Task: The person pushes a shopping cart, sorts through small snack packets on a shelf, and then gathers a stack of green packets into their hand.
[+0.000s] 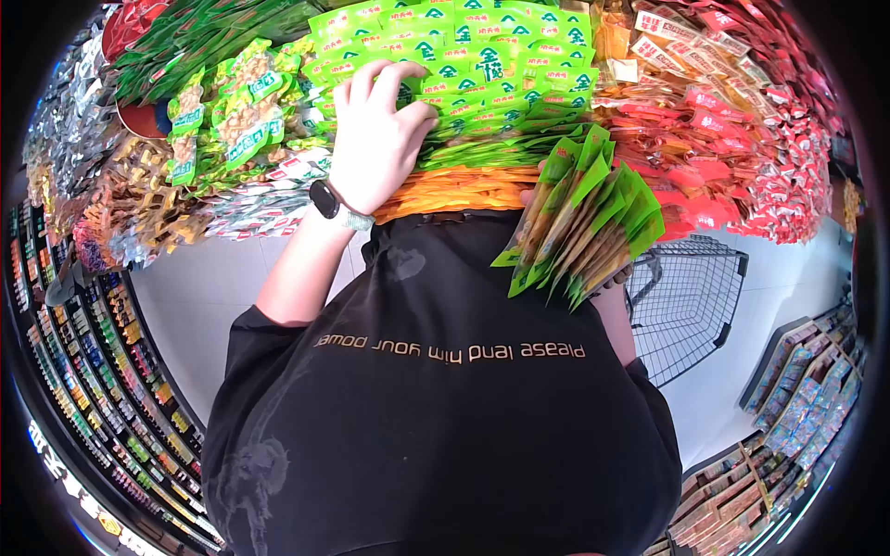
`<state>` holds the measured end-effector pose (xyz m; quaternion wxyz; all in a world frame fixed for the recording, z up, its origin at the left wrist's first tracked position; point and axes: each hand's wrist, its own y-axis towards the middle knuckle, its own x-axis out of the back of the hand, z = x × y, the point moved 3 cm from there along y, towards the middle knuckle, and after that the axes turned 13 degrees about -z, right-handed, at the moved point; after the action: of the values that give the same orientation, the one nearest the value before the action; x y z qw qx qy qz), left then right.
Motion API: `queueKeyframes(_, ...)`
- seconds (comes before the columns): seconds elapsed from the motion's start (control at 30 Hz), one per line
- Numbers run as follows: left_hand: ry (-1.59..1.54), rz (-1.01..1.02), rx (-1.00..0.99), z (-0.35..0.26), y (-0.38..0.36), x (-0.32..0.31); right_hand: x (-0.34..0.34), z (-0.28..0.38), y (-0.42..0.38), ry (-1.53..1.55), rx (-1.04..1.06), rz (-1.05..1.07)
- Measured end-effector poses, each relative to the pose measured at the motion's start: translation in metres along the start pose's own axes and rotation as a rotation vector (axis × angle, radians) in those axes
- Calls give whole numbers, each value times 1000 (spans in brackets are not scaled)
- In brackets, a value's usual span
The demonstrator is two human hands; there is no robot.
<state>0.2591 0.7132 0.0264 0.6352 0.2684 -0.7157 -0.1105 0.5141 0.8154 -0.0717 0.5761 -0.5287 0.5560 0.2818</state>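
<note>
Resting on the stacked green packets [482, 65], the left hand [375, 139] has its fingers spread flat over the pile, not closed on anything. Right hand [614, 278] is mostly hidden, but its grip is clamped round a fanned bunch of green packs [584, 218], with red packets [742, 139] just beyond it and a cart [691, 296] beside it.
</note>
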Motion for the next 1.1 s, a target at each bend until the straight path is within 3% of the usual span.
queueKeyframes(0.1,-15,-53,14,3,0,-1,-3,7,2,-176,65,51)
queueKeyframes(0.27,-133,-120,69,7,-1,2,-18,2,3,-159,29,126)
queueKeyframes(0.33,-153,-142,77,6,3,7,-11,2,10,-217,-6,307)
queueKeyframes(0.4,-185,-151,45,6,11,16,-8,3,8,-249,-1,300)
queueKeyframes(0.5,-354,-129,282,6,13,25,-16,3,5,-265,57,185)
queueKeyframes(0.53,-348,-213,194,9,18,28,-19,3,5,-246,88,141)
queueKeyframes(0.63,-206,-258,233,13,29,49,-11,6,5,-150,105,134)
queueKeyframes(0.77,-300,-442,269,20,44,66,25,10,2,-36,-14,133)
queueKeyframes(0.93,-496,-96,439,-5,45,58,-22,0,12,46,-81,41)
queueKeyframes(1.03,-670,81,363,-34,38,37,-12,-4,12,42,-126,7)
queueKeyframes(1.1,-732,168,346,-50,36,25,-3,-6,14,-60,-61,147)
